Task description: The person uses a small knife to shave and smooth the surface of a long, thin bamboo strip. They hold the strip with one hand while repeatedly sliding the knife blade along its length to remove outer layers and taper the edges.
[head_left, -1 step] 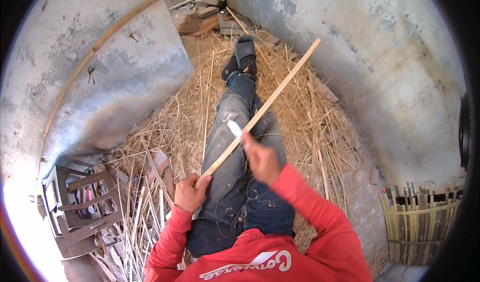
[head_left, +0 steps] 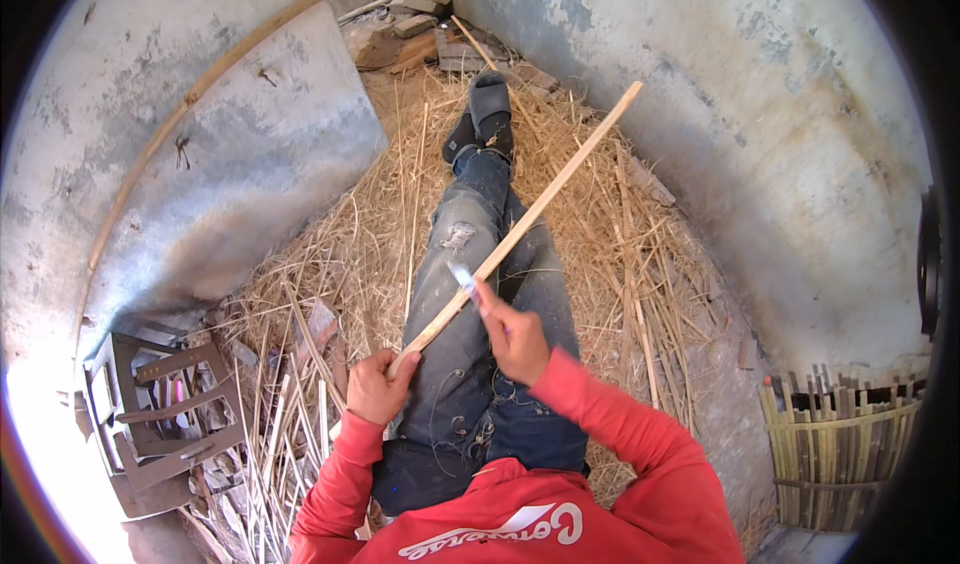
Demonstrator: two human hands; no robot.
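Note:
A long, pale wooden or bamboo strip (head_left: 550, 194) lies slantwise over my outstretched legs, its far end up to the right. My left hand (head_left: 377, 388) is closed round its near end, beside my thigh. In my right hand (head_left: 515, 342) is a knife (head_left: 461, 275), its short, bright blade slightly blurred and crossing the strip about midway along. The knife's handle is mostly hidden by my fingers. Jeans (head_left: 465, 354) dusted with shavings lie under the strip, the knee of one leg worn through.
Straw-like shavings (head_left: 370, 254) cover the floor around my legs. Loose thin strips (head_left: 280, 434) lie at the left. A brown slatted stool-like frame (head_left: 180, 404) stands near the left wall, a slatted basket (head_left: 840, 444) at the right. Bricks (head_left: 420, 14) are piled in the far corner.
My right hand has slid the knife a little way down the strip, toward my left hand. My left hand and the strip have hardly moved.

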